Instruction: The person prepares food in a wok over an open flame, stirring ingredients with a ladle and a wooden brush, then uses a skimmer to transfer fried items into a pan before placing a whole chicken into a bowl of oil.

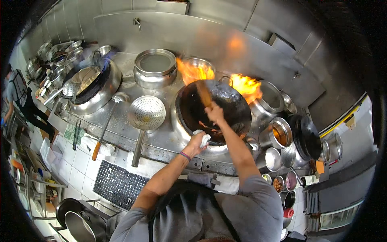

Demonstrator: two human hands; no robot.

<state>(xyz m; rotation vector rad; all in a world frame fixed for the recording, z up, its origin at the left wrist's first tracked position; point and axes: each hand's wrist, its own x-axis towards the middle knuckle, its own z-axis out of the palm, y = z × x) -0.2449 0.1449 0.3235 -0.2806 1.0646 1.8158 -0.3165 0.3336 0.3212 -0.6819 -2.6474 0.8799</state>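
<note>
A dark wok (229, 112) rests on a round metal burner ring, with orange flames (246, 86) rising behind it on two sides. My left hand (198, 142) grips a white cloth (205, 139) at the wok's near rim. Above the wok's inside, my right hand (215, 112) holds a wooden-looking implement (204, 94), blurred; its far end cannot be made out. Left of the wok lies a perforated metal strainer (147, 113), its handle towards me. Beyond it a ladle (108, 124) with a wooden grip lies across the counter edge.
A second wok (87, 80) holds light-coloured contents at the left. A lidded-looking metal pot (155, 65) stands behind the strainer. To the right are a pot of amber liquid (279, 134) and stacked dark woks (307, 136). Another person (24, 96) stands at far left.
</note>
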